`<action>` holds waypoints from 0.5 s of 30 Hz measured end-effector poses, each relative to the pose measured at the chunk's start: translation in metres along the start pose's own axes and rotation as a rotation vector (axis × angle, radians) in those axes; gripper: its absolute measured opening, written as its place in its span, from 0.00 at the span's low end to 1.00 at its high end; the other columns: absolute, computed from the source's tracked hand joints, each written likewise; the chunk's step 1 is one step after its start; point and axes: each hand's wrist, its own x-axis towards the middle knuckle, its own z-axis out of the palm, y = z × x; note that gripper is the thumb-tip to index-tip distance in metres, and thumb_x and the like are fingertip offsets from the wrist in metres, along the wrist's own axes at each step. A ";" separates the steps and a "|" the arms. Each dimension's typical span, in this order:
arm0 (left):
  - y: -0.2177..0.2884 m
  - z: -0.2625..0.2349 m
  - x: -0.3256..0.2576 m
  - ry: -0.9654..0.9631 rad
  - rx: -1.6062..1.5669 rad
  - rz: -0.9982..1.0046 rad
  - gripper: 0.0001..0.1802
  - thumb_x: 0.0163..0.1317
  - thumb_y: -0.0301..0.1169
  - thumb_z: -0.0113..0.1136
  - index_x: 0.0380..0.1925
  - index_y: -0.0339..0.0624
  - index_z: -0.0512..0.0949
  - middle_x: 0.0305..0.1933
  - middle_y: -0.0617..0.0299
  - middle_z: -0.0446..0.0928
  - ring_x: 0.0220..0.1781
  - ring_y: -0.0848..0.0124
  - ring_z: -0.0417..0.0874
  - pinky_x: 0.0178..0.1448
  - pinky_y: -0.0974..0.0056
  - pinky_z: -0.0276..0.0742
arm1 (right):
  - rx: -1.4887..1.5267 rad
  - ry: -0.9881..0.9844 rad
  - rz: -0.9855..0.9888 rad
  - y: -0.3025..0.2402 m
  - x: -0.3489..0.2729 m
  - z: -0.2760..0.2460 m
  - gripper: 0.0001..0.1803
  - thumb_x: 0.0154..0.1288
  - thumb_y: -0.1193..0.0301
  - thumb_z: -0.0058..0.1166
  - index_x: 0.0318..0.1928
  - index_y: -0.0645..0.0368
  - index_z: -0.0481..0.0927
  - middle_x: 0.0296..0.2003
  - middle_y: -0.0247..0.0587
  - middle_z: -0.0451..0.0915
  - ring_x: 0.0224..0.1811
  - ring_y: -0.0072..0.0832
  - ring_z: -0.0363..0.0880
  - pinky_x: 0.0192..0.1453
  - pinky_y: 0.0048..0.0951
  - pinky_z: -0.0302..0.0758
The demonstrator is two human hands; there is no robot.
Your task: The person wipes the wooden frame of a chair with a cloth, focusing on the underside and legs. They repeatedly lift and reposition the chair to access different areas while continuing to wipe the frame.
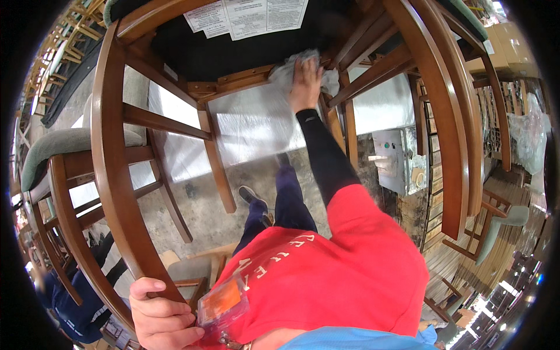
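Note:
A brown wooden chair [114, 157] is tipped so its black underside [245, 55] with white paper labels faces me. Low on the left, my left hand [166, 315] is closed around one of its legs, near the leg's end. My right hand [306, 84], in a black sleeve, is farther off at the seat frame. Its fingers press a crumpled grey cloth [284, 74] against the wood at the corner below the black fabric. Part of the cloth is hidden under the palm.
Another chair with a grey-green seat [64, 143] stands close on the left. Chair legs [452, 116] rise on the right. Silvery sheeting [245, 119] lies beneath the chair. A grey control box [396, 160] is right of my arm. A person in dark clothing [79, 303] is at lower left.

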 end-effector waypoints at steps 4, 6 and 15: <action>-0.003 -0.001 0.005 -0.023 -0.003 -0.053 0.19 0.56 0.55 0.72 0.30 0.53 0.85 0.23 0.74 0.81 0.26 0.77 0.82 0.62 0.47 0.57 | 0.259 -0.120 0.054 -0.013 -0.012 -0.003 0.35 0.46 0.77 0.57 0.61 0.59 0.80 0.60 0.49 0.79 0.71 0.44 0.69 0.78 0.53 0.54; 0.005 -0.001 0.005 -0.028 0.016 -0.067 0.19 0.56 0.55 0.72 0.29 0.53 0.85 0.23 0.74 0.81 0.26 0.77 0.82 0.62 0.46 0.58 | 0.113 -0.136 -0.140 0.017 0.020 -0.023 0.28 0.49 0.71 0.60 0.55 0.54 0.84 0.58 0.42 0.82 0.64 0.39 0.75 0.72 0.46 0.60; -0.001 0.000 0.008 0.010 0.009 -0.050 0.20 0.56 0.57 0.72 0.28 0.53 0.84 0.23 0.73 0.82 0.25 0.76 0.83 0.63 0.45 0.59 | 0.128 -0.086 0.067 0.022 -0.003 -0.011 0.23 0.54 0.72 0.60 0.53 0.61 0.84 0.60 0.40 0.79 0.70 0.44 0.69 0.72 0.49 0.64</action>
